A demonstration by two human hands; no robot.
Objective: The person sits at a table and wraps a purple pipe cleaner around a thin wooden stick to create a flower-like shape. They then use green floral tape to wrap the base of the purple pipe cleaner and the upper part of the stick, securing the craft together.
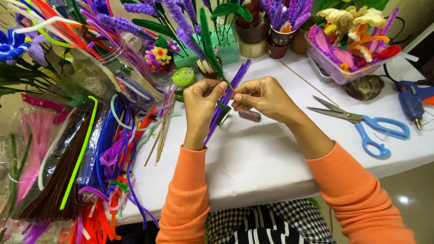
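Both hands meet over the white table [271, 158]. My left hand [201, 106] pinches the lower end of a green pipe-cleaner leaf [209, 40] that rises toward the flower pots. My right hand [264, 97] pinches the same spot from the right, fingertips touching the stem. A roll of dark green tape [223, 112] hangs just below the fingers. Several purple pipe cleaners [226, 97] lie diagonally under the hands. A small brown spool [249, 115] rests beside my right hand.
Blue-handled scissors [366, 126] and a blue glue gun [412, 99] lie at the right. A clear tub of pipe-cleaner flowers [348, 38] stands behind them. Heaps of coloured pipe cleaners [81, 149], wooden skewers [162, 131] and a green round tin [184, 77] fill the left.
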